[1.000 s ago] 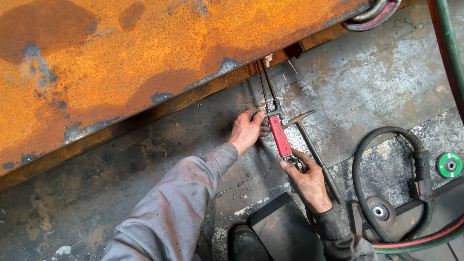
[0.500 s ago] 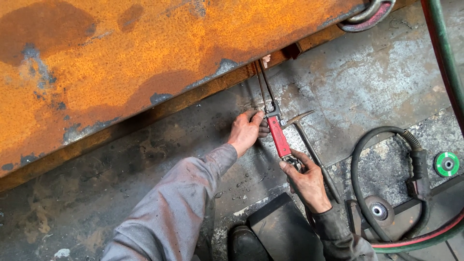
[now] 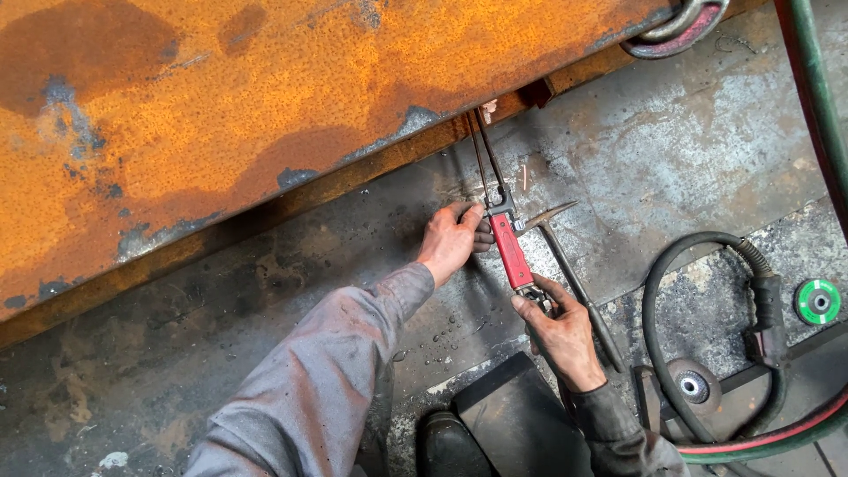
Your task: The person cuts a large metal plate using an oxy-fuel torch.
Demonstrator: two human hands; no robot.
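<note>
A cutting torch with a red handle (image 3: 511, 252) lies pointed at the lower edge of a big rusty orange steel plate (image 3: 265, 106); its two thin tubes (image 3: 484, 155) run up to that edge. My right hand (image 3: 558, 331) grips the rear end of the red handle. My left hand (image 3: 452, 240) rests on the grey steel floor, fingers curled around the torch head where the tubes start. Both arms wear grey sleeves.
A chipping hammer (image 3: 565, 265) lies just right of the torch. A thick black hose (image 3: 698, 353) loops at the right, with red and green hoses (image 3: 795, 433) beside it. Two grinding discs (image 3: 818, 301) lie on the floor. A dark panel (image 3: 512, 415) sits near my knees.
Both hands and the torch hold nearly the same place; only the camera view has shifted slightly.
</note>
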